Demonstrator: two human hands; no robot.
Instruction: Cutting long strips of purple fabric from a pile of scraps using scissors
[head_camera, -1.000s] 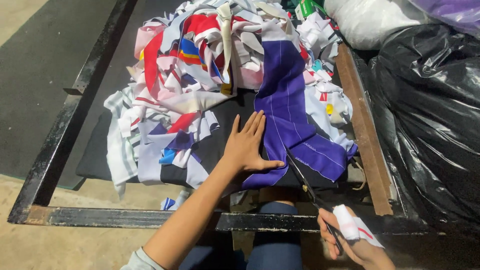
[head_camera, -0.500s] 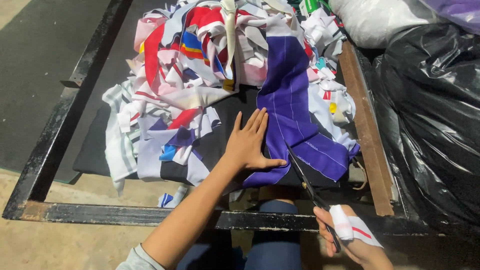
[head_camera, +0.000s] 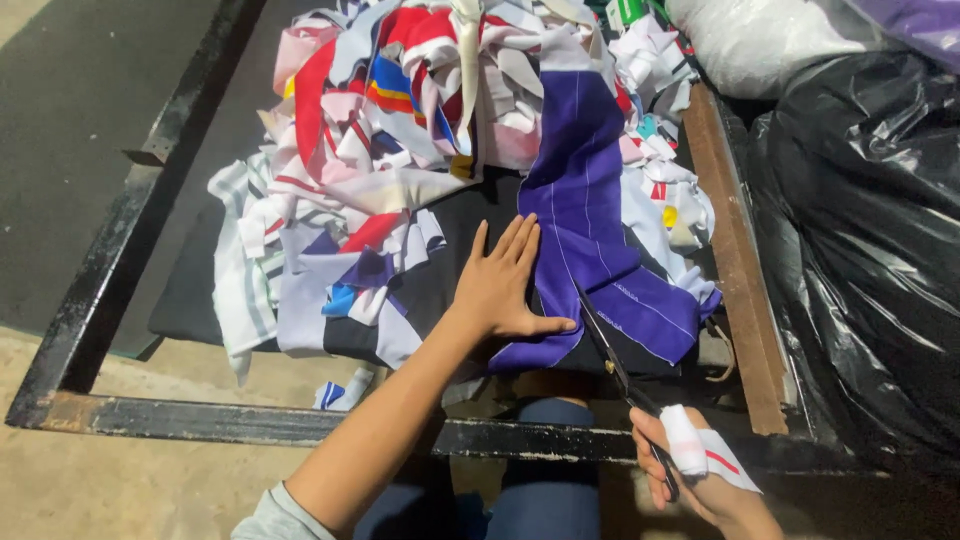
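My left hand (head_camera: 502, 283) lies flat, fingers spread, on black cloth and the left edge of a purple fabric piece with thin white stripes (head_camera: 592, 230). My right hand (head_camera: 694, 470), with a white bandage wrapped round a finger, grips the handles of dark scissors (head_camera: 612, 362). The scissor blades point up and left into the lower edge of the purple fabric, just right of my left thumb.
A heap of red, white, pink and blue fabric scraps (head_camera: 400, 130) covers the table behind. A black metal frame (head_camera: 110, 270) runs along the left and front. A wooden rail (head_camera: 728, 250) borders the right, with black (head_camera: 860, 260) and white plastic bags (head_camera: 760, 40) beyond.
The view has shifted slightly. My right hand has come up a little with the scissors toward the purple fabric. My left hand stays pressed on the cloth.
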